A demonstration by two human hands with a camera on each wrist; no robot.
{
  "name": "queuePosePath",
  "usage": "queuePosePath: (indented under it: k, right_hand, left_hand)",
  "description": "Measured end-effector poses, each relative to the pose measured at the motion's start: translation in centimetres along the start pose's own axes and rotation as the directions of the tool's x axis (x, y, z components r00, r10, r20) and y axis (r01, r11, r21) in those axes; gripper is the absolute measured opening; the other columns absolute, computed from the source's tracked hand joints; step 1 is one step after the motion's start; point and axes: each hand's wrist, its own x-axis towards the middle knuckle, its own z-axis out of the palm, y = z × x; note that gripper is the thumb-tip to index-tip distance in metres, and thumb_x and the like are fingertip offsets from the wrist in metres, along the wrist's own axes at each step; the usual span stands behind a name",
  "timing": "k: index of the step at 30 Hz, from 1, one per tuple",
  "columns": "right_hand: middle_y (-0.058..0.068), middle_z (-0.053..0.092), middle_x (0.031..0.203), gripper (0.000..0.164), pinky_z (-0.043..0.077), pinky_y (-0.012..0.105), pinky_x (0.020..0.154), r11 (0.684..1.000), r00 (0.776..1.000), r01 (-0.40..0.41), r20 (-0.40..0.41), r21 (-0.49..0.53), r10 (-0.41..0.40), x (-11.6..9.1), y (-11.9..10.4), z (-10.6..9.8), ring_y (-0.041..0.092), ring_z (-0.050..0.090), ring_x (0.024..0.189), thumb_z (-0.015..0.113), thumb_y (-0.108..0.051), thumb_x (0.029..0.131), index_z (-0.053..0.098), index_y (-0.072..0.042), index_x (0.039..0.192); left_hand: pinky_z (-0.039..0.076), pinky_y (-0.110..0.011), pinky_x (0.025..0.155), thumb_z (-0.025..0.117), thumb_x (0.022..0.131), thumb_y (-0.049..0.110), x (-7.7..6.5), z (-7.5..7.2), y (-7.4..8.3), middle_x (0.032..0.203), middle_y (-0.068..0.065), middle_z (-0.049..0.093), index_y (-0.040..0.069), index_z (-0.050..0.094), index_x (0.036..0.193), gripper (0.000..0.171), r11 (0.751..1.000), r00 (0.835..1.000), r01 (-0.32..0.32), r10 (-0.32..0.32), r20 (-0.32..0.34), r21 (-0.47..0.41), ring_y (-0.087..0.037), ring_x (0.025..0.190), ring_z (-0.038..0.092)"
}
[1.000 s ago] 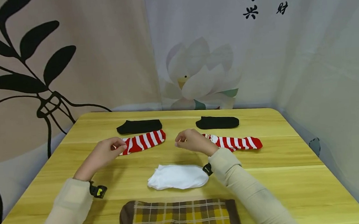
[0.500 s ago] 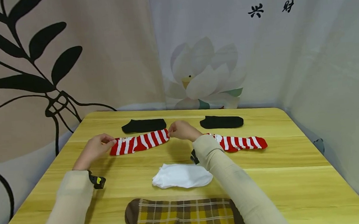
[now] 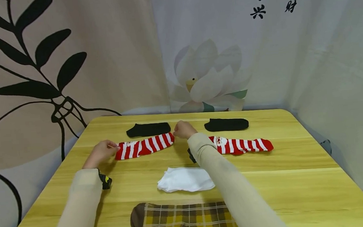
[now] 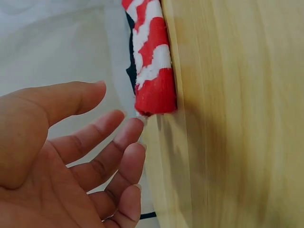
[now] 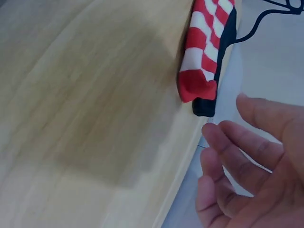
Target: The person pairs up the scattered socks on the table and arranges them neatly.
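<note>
A red-and-white striped sock (image 3: 146, 146) lies flat at the left of the table. At its cuff end is my left hand (image 3: 99, 154); in the left wrist view the thumb and fingers stand apart, just short of the red cuff. By the toe is my right hand (image 3: 184, 130). The right wrist view shows those fingers (image 5: 242, 156) loosely bent, holding nothing, near the red toe and a black sock (image 5: 204, 108). Partly behind the right forearm lies a second striped sock (image 3: 244, 146) with a Santa face.
Two black ankle socks, one left (image 3: 148, 130) and one right (image 3: 226, 124), lie along the back of the wooden table (image 3: 300, 189). Nearer are a white sock (image 3: 184, 180) and brown-and-yellow plaid socks (image 3: 182, 219), both partly covered by the right sleeve. A printed curtain (image 3: 127, 61) hangs behind.
My right hand has moved left and away from me to the left striped sock's toe. My left hand has shifted left, uncovering the cuff. The camera view has turned slightly.
</note>
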Motion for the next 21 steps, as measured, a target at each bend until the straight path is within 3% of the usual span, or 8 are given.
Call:
queuePosePath:
  k: [4,7,10,12,15,19,21]
  right_hand:
    - [0.001,0.047,0.068,0.024,0.032,0.024,0.057,1.000,0.999,-0.027,-0.027,-0.011,0.027,0.9,-0.3,0.8,0.011,0.035,0.062,0.064,-0.017,0.091,0.060,-0.003,0.073]
    - [-0.002,0.043,0.060,0.032,0.029,0.023,0.051,0.999,0.999,-0.038,-0.037,-0.022,0.037,1.4,-0.5,1.6,0.009,0.031,0.055,0.065,-0.018,0.091,0.056,-0.007,0.062]
    - [-0.001,0.025,0.051,0.049,0.023,0.026,0.047,0.998,0.998,-0.061,-0.021,-0.035,0.060,1.8,-0.7,2.2,0.012,0.020,0.049,0.064,-0.020,0.092,0.038,-0.011,0.051]
    - [-0.002,0.024,0.049,0.050,0.027,0.027,0.048,0.995,0.996,-0.082,-0.036,-0.060,0.080,1.8,-1.0,2.6,0.012,0.023,0.047,0.065,-0.020,0.091,0.035,-0.013,0.051]
    - [-0.001,0.040,0.057,0.037,0.037,0.031,0.058,0.989,0.993,-0.106,-0.063,-0.107,0.099,1.7,-1.4,3.1,0.014,0.040,0.057,0.066,-0.020,0.090,0.046,-0.013,0.060]
    - [0.001,0.065,0.087,0.009,0.048,0.039,0.077,0.977,0.990,-0.121,-0.091,-0.178,0.106,1.5,-2.0,3.5,0.018,0.060,0.084,0.066,-0.019,0.089,0.063,-0.011,0.086]
    - [0.002,0.069,0.097,0.008,0.049,0.042,0.083,0.971,0.989,-0.123,-0.102,-0.206,0.104,1.4,-2.3,3.6,0.020,0.064,0.092,0.066,-0.018,0.089,0.067,-0.011,0.093]
  left_hand:
    - [0.047,-0.041,0.079,0.052,0.098,0.026,0.5,0.2,0.3,0.123,-0.029,0.053,-0.007,0.051,0.122,0.041,0.999,0.999,0.043,-0.044,0.028,0.023,-0.034,0.100,0.053]
    - [0.045,-0.044,0.082,0.054,0.096,0.025,1.0,0.4,0.5,0.126,-0.030,0.051,-0.008,0.051,0.121,0.041,0.997,0.997,0.071,-0.072,0.041,0.025,-0.035,0.102,0.050]
    - [0.044,-0.047,0.087,0.057,0.095,0.022,1.4,0.6,0.6,0.128,-0.031,0.049,-0.010,0.050,0.121,0.042,0.996,0.995,0.088,-0.089,0.040,0.017,-0.036,0.105,0.049]
    - [0.044,-0.047,0.088,0.059,0.094,0.020,1.5,0.8,0.6,0.127,-0.031,0.050,-0.010,0.049,0.122,0.042,0.995,0.995,0.095,-0.096,0.034,0.020,-0.036,0.105,0.049]
    - [0.044,-0.042,0.083,0.060,0.093,0.016,1.7,1.1,0.6,0.124,-0.029,0.051,-0.009,0.049,0.123,0.041,0.992,0.992,0.121,-0.122,0.021,0.020,-0.033,0.099,0.049]
    - [0.041,-0.037,0.076,0.061,0.091,0.011,2.0,1.4,0.5,0.119,-0.027,0.052,-0.008,0.046,0.126,0.042,0.987,0.987,0.158,-0.158,0.005,0.018,-0.030,0.092,0.048]
    - [0.043,-0.040,0.078,0.062,0.090,0.010,2.2,1.4,0.4,0.121,-0.028,0.051,-0.009,0.042,0.130,0.049,0.986,0.986,0.166,-0.166,-0.005,0.032,-0.032,0.093,0.049]
